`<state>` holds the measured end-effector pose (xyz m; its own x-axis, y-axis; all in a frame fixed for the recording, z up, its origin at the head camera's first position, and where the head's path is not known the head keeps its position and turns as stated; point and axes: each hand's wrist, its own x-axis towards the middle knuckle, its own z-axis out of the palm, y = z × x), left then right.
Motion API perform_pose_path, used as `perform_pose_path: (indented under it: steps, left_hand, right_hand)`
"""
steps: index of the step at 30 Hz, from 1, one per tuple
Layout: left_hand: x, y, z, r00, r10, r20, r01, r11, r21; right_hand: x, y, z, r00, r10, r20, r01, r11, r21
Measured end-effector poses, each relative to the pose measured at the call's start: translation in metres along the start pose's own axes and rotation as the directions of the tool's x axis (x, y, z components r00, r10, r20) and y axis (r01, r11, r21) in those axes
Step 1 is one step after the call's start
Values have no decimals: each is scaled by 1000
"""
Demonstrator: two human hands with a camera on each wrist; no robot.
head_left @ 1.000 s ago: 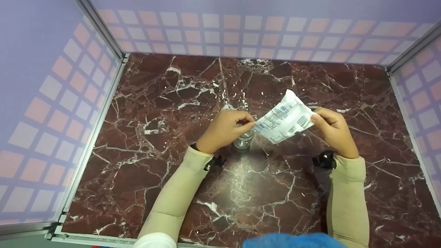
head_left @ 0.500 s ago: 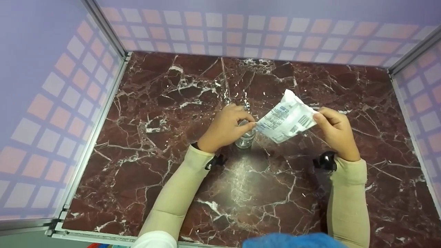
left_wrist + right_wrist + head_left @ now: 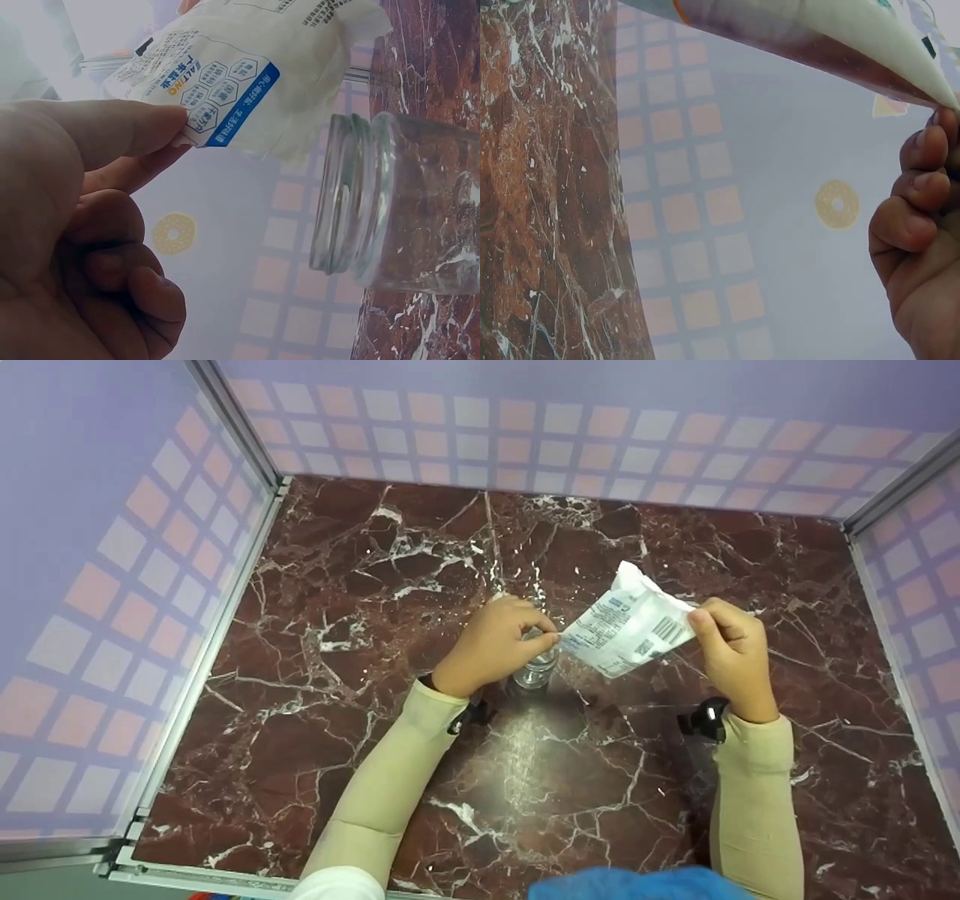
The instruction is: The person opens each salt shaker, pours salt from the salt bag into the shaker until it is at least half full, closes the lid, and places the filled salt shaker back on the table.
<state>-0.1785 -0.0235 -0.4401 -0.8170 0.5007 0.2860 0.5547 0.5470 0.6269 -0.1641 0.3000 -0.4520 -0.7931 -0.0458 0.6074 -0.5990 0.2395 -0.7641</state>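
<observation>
A white salt bag (image 3: 626,619) printed with blue text and a barcode is held tilted in the air between both hands. My left hand (image 3: 495,645) pinches its lower left corner between thumb and index finger; the other fingers curl in, as the left wrist view shows. At the opposite end, my right hand (image 3: 735,652) grips the bag's right corner with thumb and fingers. Below and beside the left hand stands a clear glass jar (image 3: 535,671), partly hidden by that hand in the head view. Its uncovered threaded mouth (image 3: 341,195) faces the bag in the left wrist view.
White specks (image 3: 536,577) are scattered on the dark red marbled tabletop (image 3: 300,765) behind and around the jar. Lilac panels with pink and white squares (image 3: 517,442) enclose the back and sides, joined by metal posts (image 3: 236,420).
Both hands keep their hold on the bag, which has barely shifted. The head view has drifted slightly, and the jar stays where it stood.
</observation>
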Motion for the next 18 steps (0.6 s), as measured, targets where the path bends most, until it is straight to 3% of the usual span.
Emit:
perform_pose_path:
  steps: [4, 11, 18]
  left_hand:
    - [0, 1, -3, 1000, -12, 1, 12, 1000, 17]
    - [-2, -1, -5, 1000, -20, -11, 21, 999, 45]
    - [1, 1, -4, 1000, 3, 18, -5, 997, 76]
  right_hand:
    - [0, 3, 4, 1000, -10, -24, 10, 1000, -8]
    - [4, 7, 10, 1000, 16, -3, -16, 999, -42]
    - [11, -6, 10, 1000, 17, 6, -16, 995, -102]
